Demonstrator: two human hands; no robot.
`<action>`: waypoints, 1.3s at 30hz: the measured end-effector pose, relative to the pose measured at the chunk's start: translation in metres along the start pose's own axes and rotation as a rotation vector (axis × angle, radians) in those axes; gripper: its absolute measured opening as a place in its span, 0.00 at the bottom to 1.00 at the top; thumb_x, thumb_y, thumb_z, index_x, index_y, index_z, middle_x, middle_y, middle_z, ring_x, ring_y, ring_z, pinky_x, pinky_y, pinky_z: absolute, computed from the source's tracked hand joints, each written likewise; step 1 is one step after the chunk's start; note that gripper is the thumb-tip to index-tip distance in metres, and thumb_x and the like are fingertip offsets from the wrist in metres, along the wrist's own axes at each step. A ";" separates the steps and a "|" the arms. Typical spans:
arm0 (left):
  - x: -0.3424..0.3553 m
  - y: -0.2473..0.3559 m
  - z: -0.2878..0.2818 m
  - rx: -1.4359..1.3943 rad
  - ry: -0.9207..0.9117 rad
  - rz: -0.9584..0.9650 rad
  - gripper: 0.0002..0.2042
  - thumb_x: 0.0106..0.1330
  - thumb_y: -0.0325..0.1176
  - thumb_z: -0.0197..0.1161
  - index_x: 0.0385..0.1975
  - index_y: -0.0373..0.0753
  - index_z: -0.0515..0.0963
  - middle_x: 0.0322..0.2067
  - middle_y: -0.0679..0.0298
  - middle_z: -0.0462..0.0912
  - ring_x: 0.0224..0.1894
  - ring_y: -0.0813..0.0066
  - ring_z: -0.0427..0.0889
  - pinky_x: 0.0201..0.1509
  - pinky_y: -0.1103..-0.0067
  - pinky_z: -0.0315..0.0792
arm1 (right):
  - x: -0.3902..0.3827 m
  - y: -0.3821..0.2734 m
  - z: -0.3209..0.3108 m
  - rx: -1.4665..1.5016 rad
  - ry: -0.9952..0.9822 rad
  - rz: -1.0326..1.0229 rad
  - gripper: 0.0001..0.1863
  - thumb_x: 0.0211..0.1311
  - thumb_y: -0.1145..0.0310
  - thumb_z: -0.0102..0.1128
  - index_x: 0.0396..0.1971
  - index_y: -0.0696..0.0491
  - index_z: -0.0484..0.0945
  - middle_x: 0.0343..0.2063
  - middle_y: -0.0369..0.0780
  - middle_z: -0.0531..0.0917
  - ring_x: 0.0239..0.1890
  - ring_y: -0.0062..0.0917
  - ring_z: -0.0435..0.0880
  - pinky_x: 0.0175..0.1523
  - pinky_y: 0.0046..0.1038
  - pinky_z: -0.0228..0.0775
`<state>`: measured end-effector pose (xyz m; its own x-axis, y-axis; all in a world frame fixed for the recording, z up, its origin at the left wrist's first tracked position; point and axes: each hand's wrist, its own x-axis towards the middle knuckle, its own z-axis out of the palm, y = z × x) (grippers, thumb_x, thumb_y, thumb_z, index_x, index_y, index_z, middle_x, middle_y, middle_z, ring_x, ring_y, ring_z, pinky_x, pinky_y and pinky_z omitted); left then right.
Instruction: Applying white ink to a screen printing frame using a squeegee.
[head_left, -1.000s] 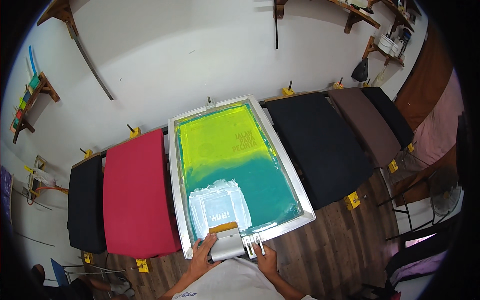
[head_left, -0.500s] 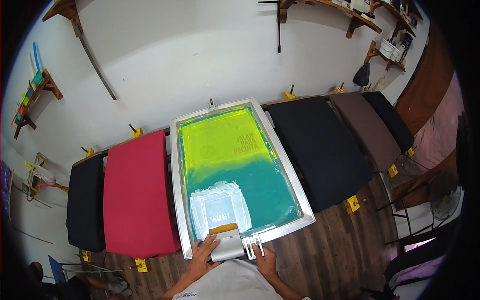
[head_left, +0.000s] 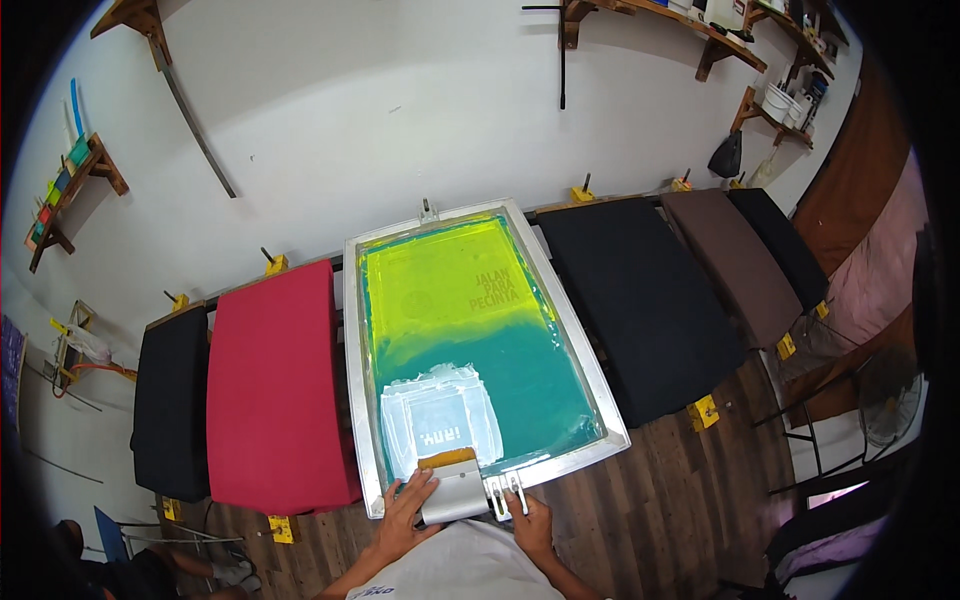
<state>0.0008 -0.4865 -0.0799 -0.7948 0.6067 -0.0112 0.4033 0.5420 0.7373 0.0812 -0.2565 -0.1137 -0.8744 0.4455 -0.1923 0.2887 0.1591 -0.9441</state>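
In front of me lies a screen printing frame (head_left: 555, 262) with a pale metal rim and a mesh coated in yellow-green and teal. White ink (head_left: 440, 395) is spread on its near left part. A metal squeegee (head_left: 456, 492) with an amber blade rests tilted at the near edge, its blade toward the ink. My left hand (head_left: 405, 508) has its fingers laid over the squeegee's left end, by the frame's rim. With thumb and fingers, my right hand (head_left: 533, 522) grips the slotted metal bracket (head_left: 505, 495) at the near edge, just right of the squeegee.
Left of the frame are a red cloth-covered board (head_left: 270, 390) and a black one (head_left: 170, 400). To the right stand a wide black board (head_left: 635, 300), a brown one (head_left: 730, 260) and another black one (head_left: 778, 240). Yellow clamps (head_left: 704, 412) sit at the boards' ends. A fan (head_left: 890, 405) stands far right.
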 end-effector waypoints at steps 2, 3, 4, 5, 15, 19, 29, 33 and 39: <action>0.001 0.001 -0.001 -0.001 0.002 -0.002 0.43 0.50 0.34 0.77 0.69 0.44 0.62 0.70 0.56 0.61 0.74 0.58 0.55 0.74 0.54 0.44 | -0.001 -0.002 0.000 0.005 0.003 0.001 0.21 0.71 0.59 0.57 0.24 0.61 0.77 0.16 0.31 0.71 0.24 0.11 0.64 0.26 0.24 0.59; 0.001 0.000 -0.001 -0.002 0.002 -0.002 0.43 0.50 0.34 0.77 0.69 0.44 0.62 0.70 0.56 0.61 0.74 0.58 0.55 0.74 0.54 0.44 | 0.000 -0.002 -0.001 0.002 0.002 0.000 0.21 0.71 0.59 0.57 0.24 0.61 0.77 0.16 0.31 0.70 0.24 0.11 0.64 0.26 0.24 0.59; 0.001 0.000 -0.001 -0.001 0.006 0.008 0.43 0.50 0.34 0.77 0.69 0.44 0.62 0.70 0.56 0.61 0.74 0.58 0.55 0.73 0.54 0.44 | 0.000 -0.003 -0.001 -0.001 0.002 -0.001 0.21 0.71 0.59 0.57 0.24 0.61 0.76 0.15 0.31 0.70 0.24 0.11 0.63 0.26 0.24 0.58; 0.001 -0.001 0.000 -0.001 0.010 0.019 0.43 0.50 0.34 0.77 0.68 0.44 0.62 0.70 0.56 0.61 0.74 0.58 0.56 0.73 0.54 0.45 | 0.000 -0.005 -0.001 -0.002 0.002 -0.002 0.21 0.71 0.59 0.57 0.24 0.61 0.76 0.15 0.31 0.70 0.24 0.11 0.63 0.26 0.24 0.58; 0.001 -0.002 0.000 -0.015 0.013 0.020 0.42 0.51 0.34 0.76 0.68 0.44 0.63 0.70 0.56 0.61 0.74 0.58 0.56 0.73 0.57 0.45 | 0.002 -0.001 -0.001 -0.057 0.013 -0.034 0.21 0.70 0.58 0.57 0.23 0.61 0.76 0.14 0.33 0.69 0.22 0.13 0.63 0.25 0.26 0.59; 0.000 -0.002 0.002 -0.015 0.026 0.020 0.41 0.51 0.34 0.76 0.68 0.44 0.64 0.70 0.57 0.61 0.74 0.59 0.55 0.73 0.57 0.45 | 0.002 -0.006 -0.002 -0.073 0.012 -0.038 0.22 0.70 0.57 0.57 0.23 0.61 0.76 0.13 0.35 0.69 0.22 0.13 0.64 0.25 0.27 0.60; -0.002 -0.013 0.011 0.109 -0.014 0.030 0.38 0.50 0.33 0.73 0.66 0.45 0.67 0.70 0.55 0.60 0.73 0.59 0.57 0.71 0.59 0.49 | 0.007 -0.002 -0.016 -0.369 -0.104 0.034 0.29 0.70 0.47 0.51 0.26 0.63 0.78 0.19 0.52 0.80 0.23 0.41 0.81 0.32 0.40 0.70; 0.010 -0.007 -0.005 0.152 -0.033 0.082 0.36 0.50 0.33 0.71 0.64 0.44 0.69 0.68 0.52 0.63 0.71 0.57 0.61 0.68 0.59 0.57 | 0.012 -0.075 -0.034 -0.937 -0.442 0.028 0.29 0.65 0.45 0.56 0.36 0.63 0.79 0.31 0.54 0.84 0.34 0.50 0.84 0.40 0.48 0.74; 0.044 0.018 -0.026 0.178 0.056 0.022 0.26 0.50 0.27 0.65 0.54 0.31 0.73 0.57 0.42 0.74 0.58 0.47 0.74 0.61 0.61 0.68 | 0.041 -0.125 0.016 -1.049 -0.248 -0.848 0.23 0.50 0.60 0.71 0.44 0.56 0.77 0.48 0.47 0.75 0.56 0.39 0.72 0.54 0.40 0.67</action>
<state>-0.0387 -0.4646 -0.0494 -0.8072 0.5886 0.0450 0.4905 0.6263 0.6059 0.0035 -0.2724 -0.0081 -0.9434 -0.2719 0.1901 -0.3048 0.9365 -0.1731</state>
